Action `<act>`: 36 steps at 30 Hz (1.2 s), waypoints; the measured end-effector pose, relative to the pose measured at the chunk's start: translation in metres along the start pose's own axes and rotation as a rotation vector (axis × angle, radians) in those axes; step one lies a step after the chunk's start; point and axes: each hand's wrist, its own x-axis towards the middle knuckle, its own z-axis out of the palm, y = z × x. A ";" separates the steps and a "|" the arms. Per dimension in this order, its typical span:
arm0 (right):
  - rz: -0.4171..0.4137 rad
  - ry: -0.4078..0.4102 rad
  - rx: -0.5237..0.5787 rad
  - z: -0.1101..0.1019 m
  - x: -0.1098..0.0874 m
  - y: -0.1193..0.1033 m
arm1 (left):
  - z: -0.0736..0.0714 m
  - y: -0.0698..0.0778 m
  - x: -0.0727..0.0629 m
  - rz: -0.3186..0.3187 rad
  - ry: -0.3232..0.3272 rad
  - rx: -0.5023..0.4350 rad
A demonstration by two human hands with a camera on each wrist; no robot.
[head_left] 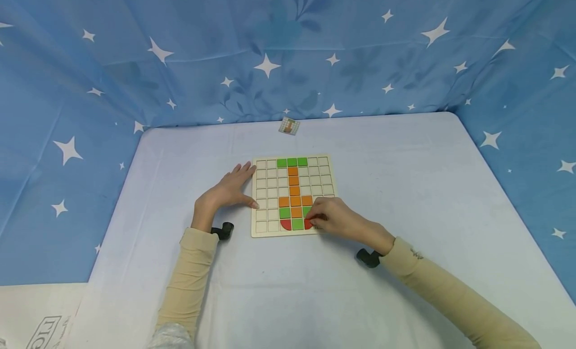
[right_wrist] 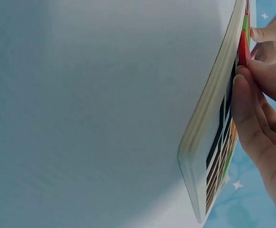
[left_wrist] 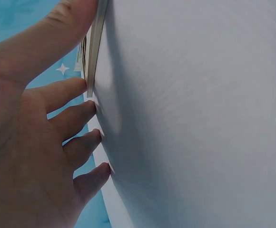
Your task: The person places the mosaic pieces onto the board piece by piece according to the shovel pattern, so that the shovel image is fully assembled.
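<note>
A pale wooden grid board (head_left: pixel 261 215) lies flat on the white cloth. Green, orange and red tiles fill some of its squares: a green row on top, an orange column down the middle and a wider base. My left hand (head_left: pixel 227 190) spreads along the board's left edge, thumb and fingertips touching the rim (left_wrist: pixel 94 61). At the lower right of the pattern, my right hand (head_left: pixel 336 217) pinches a rounded red tile (right_wrist: pixel 243 49) with thumb and fingertips at its square. A matching rounded red tile (head_left: pixel 285 224) sits at the lower left. My right fingers hide several squares.
Beyond the board lies a small pattern card (head_left: pixel 289 126) with a similar picture. Blue star-printed curtain (head_left: pixel 265 66) hangs behind and at the sides of the table. A printed cardboard surface (head_left: pixel 40 314) shows at the lower left.
</note>
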 end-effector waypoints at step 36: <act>0.004 0.105 -0.133 -0.017 0.000 0.005 | 0.000 0.007 -0.017 0.020 0.165 0.081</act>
